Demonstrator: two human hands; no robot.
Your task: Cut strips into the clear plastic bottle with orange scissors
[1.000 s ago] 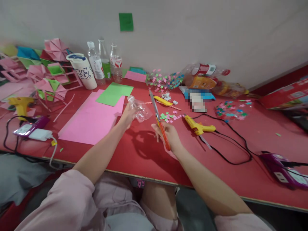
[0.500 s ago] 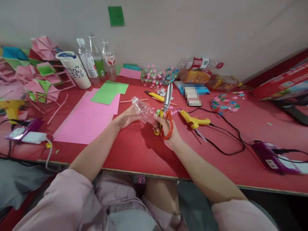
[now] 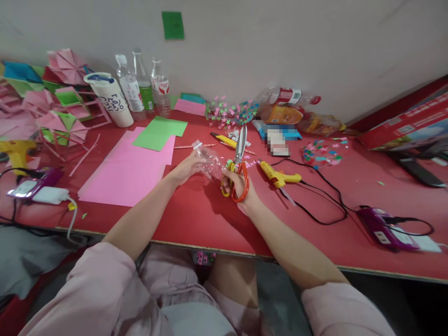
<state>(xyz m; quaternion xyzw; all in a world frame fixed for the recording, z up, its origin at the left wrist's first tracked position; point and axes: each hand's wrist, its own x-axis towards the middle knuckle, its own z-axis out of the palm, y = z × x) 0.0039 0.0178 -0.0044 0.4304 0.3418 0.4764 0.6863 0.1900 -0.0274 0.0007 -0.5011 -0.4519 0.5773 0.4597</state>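
Note:
Between my hands, above the red tabletop, is a clear plastic bottle piece [image 3: 211, 161], its neck end pointing up and left. My left hand [image 3: 191, 167] is closed around its left side. A pair of scissors [image 3: 240, 144] with one orange and one yellow handle loop sits in my right hand [image 3: 236, 181], blades pointing up and nearly together. The thumb and fingertips of that hand reach the bottle piece's right end; whether they pinch it I cannot tell. Just behind lie a yellow utility knife [image 3: 227, 141] and a patterned pencil [image 3: 196, 146].
A yellow glue gun [image 3: 280, 175] with a black cord lies to the right, near a purple power strip [image 3: 381, 228]. Pink sheets [image 3: 119, 172] and a green sheet [image 3: 159, 133] are at left. Bottles [image 3: 161, 88] and a white tumbler [image 3: 112, 100] stand behind; star-covered plastic pieces [image 3: 325, 151] rest rightward.
The view has shifted slightly. Both hands keep their hold, and the bottle piece and scissors stay in nearly the same place.

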